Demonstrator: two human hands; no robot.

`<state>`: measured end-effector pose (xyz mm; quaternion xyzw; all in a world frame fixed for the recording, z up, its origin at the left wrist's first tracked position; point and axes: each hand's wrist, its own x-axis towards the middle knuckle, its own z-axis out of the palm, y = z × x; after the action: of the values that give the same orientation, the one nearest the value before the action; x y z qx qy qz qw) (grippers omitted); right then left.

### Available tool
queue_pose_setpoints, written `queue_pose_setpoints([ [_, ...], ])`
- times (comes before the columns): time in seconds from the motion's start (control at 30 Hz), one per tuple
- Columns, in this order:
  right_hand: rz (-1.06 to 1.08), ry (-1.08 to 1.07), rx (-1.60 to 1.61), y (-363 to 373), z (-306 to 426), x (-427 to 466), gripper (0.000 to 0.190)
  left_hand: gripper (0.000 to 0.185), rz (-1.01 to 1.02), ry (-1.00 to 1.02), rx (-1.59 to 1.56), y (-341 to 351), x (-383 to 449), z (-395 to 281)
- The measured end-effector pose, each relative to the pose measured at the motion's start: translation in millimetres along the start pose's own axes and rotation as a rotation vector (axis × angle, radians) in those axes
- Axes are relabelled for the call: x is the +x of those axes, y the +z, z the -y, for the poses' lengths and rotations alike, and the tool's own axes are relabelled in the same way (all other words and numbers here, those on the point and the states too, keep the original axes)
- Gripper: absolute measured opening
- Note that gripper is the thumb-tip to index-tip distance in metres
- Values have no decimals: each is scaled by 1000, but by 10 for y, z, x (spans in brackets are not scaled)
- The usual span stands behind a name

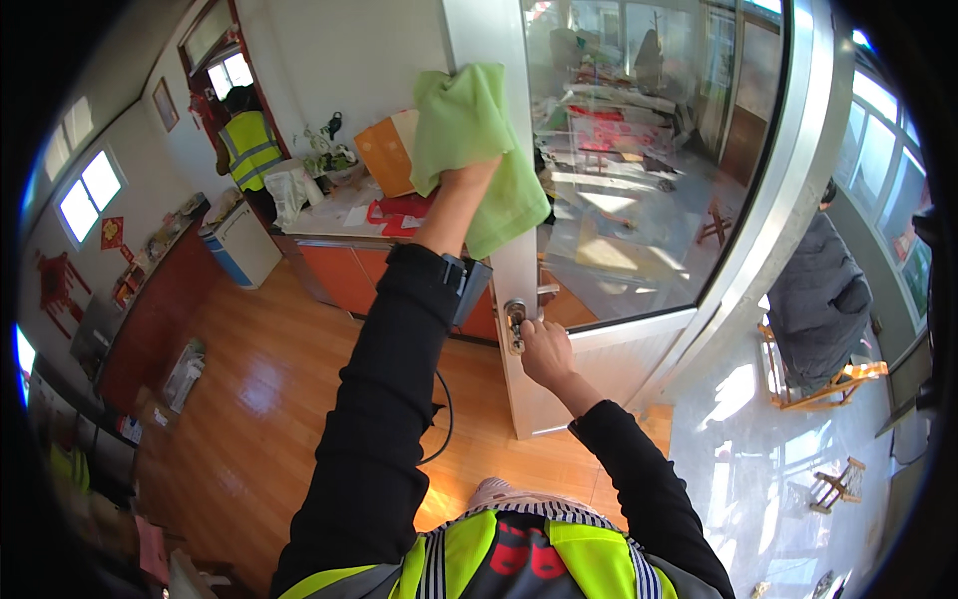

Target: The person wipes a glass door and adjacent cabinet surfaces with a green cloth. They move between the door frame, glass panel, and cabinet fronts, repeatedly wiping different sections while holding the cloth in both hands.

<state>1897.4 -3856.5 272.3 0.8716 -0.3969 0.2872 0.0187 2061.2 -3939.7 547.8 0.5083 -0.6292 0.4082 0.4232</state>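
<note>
My left hand (470, 174) is raised against the upper edge of a white-framed glass door (525, 404). A green cloth (503, 217) drapes over it, so most of the fingers are hidden; the cloth lies against the door's stile. Lower down, my right hand (548, 352) is closed around the door handle beside the metal lock plate (515, 323). Another lever handle (548, 290) shows through the glass on the far side. A dark device (470, 290) is strapped at my left wrist.
Behind the door stands a counter with orange doors (337, 275), bearing a cardboard box (385, 153) and potted plants (329, 159). A person in a hi-vis vest (251, 150) is at the far doorway. On the right are a chair under a dark cover (819, 299) and a folding stool (838, 485).
</note>
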Motion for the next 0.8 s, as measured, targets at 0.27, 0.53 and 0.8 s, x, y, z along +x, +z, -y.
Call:
queue_pose_setpoints([
  [0.27, -45, 17, 62, 17, 25, -31, 10, 54, -169, 38, 129, 197, -82, -17],
  [0.53, -32, -9, 6, -40, 51, -77, 9, 58, -207, 40, 103, 146, -76, -93],
  [0.8, -21, -15, -27, -74, 66, -121, 11, 50, -196, -8, 27, 128, -492, -240],
])
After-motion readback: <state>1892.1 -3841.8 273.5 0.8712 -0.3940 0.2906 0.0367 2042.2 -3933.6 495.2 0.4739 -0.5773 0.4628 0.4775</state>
